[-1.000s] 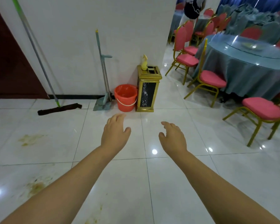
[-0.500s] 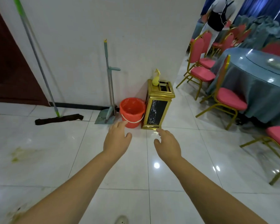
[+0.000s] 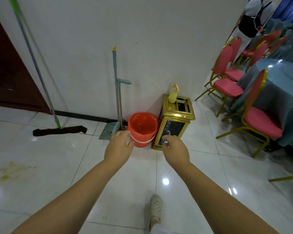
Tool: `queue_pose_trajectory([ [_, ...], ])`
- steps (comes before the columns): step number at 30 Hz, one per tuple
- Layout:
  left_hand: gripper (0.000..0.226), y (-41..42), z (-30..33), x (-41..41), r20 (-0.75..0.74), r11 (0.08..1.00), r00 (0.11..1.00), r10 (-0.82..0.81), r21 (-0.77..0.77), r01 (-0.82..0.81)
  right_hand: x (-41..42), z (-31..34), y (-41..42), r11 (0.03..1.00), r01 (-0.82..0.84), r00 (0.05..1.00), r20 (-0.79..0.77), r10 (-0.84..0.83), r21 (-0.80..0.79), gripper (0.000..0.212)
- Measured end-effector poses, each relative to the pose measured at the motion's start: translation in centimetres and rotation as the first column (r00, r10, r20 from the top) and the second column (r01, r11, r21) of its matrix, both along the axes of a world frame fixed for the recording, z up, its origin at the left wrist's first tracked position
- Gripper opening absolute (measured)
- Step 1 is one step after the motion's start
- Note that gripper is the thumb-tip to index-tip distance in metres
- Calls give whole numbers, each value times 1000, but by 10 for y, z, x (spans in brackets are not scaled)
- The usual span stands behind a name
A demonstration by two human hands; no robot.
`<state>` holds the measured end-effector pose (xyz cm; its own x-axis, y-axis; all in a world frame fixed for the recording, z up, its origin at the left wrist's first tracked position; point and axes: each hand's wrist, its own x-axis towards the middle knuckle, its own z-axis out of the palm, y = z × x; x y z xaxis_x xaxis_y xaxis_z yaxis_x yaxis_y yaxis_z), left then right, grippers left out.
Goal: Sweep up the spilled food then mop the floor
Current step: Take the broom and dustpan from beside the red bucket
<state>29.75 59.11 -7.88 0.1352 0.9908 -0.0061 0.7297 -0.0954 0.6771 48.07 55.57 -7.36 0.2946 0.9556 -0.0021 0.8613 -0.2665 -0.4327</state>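
one mop (image 3: 41,85), one bucket (image 3: 142,128)

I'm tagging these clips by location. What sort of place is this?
Most likely a restaurant banquet or dining hall: a round table under a blue cloth, gold-framed red banquet chairs around it, and a gold bin on glossy floor tiles.

Orange bucket (image 3: 142,129) wedged between dustpan (image 3: 108,130) and gold bin (image 3: 174,125); open floor (image 3: 41,157) left.
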Motion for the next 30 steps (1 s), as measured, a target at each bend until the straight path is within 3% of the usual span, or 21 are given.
queue_pose_trajectory([
  [6, 22, 100, -12, 38, 6, 996, 996, 91, -8, -91, 39, -15, 118, 989, -147, 989, -33, 147, 12, 34],
  [11, 36, 189, -12, 87, 13, 979, 979, 202, -38, -202, 82, -13, 221, 967, -256, 967, -9, 256, 1, 33],
  [16, 31, 253, -26, 125, 90, 955, 956, 278, -134, -265, 115, -22, 304, 948, -313, 950, -22, 312, -50, 31],
  [21, 30, 300, -33, 127, 98, 918, 925, 367, -197, -343, 124, -27, 369, 926, -366, 931, -43, 363, -98, 31],
  [24, 17, 339, -37, 124, 131, 894, 900, 415, -242, -377, 123, -33, 408, 914, -391, 920, -55, 387, -109, 29],
  [30, 33, 432, -58, 124, 189, 860, 857, 478, -300, -414, 116, -35, 495, 904, -408, 912, -13, 410, -131, 28],
])
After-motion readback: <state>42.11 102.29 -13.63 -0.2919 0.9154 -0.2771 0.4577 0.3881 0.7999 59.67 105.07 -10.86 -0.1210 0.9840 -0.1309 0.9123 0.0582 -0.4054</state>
